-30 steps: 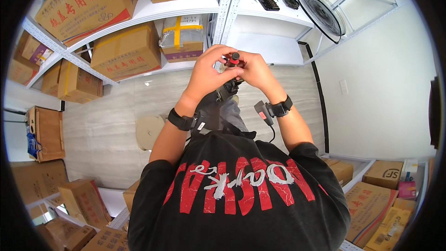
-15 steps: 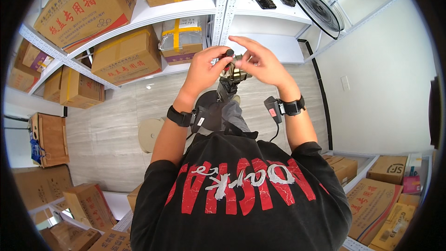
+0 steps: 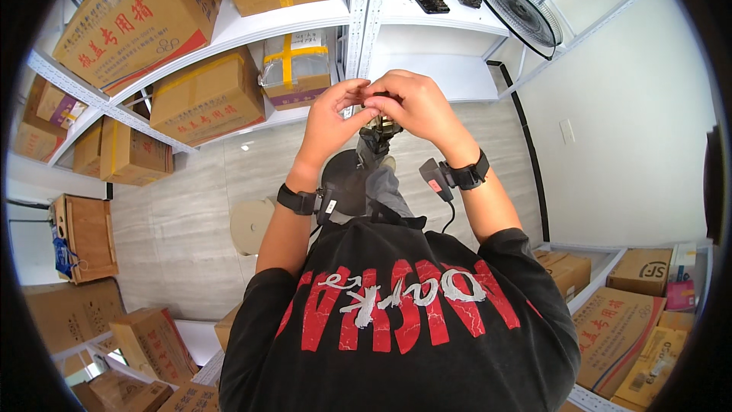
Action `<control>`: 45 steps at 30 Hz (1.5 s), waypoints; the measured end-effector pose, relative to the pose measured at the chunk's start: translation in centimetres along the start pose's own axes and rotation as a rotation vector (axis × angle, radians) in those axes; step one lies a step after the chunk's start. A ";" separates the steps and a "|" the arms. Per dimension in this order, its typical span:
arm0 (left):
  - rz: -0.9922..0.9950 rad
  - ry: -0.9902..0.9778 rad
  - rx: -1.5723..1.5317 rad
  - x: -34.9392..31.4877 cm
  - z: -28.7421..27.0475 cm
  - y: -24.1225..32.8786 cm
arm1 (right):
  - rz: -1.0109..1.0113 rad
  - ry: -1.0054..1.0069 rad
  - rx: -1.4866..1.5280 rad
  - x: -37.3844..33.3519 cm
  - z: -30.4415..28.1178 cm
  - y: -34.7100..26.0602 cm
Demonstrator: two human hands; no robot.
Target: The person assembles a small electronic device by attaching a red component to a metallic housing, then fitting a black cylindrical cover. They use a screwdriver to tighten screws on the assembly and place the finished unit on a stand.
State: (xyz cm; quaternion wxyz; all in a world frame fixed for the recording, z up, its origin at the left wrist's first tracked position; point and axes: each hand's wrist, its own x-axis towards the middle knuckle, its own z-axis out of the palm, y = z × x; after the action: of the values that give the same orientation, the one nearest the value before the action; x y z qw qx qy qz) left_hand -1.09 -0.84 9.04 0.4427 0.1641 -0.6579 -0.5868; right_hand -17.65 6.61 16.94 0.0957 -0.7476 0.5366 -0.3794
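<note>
Close together over a brass-and-black motor-like assembly [image 3: 379, 134], my two hands meet at the fingertips. My left hand [image 3: 332, 120] is closed, its thumb and fingers bent toward a small dark part that is mostly covered. My right hand [image 3: 418, 109] curls over the same spot from the right, thumb and fingers pinched in; what they hold is hidden. The assembly sits on an upright stand between my legs, above a round black base [image 3: 341, 181]. My wrists carry black straps with small boxes.
On the white shelf [image 3: 427, 72] ahead right are a black fan grille [image 3: 521, 14] and a black bit case [image 3: 428, 0]. Cardboard boxes [image 3: 207, 95] fill shelves at left; more boxes [image 3: 614, 336] stand behind right. A beige round object [image 3: 250, 227] lies on the floor near a wooden cabinet [image 3: 90, 235].
My right hand has moved left and closed in against my left hand; its fingers were stretched out before. The black round-ended piece seen in my left fingers is now covered.
</note>
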 end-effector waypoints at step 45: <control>-0.058 -0.138 0.260 -0.6 -0.9 -3.6 | 0.327 -0.101 0.607 -0.5 2.5 2.7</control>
State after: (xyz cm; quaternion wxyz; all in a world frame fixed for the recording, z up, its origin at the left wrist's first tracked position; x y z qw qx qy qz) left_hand -1.12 -1.89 5.37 0.3541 0.1983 -0.7523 -0.5190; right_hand -17.97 5.29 13.50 0.3995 -0.6071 0.5066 -0.4639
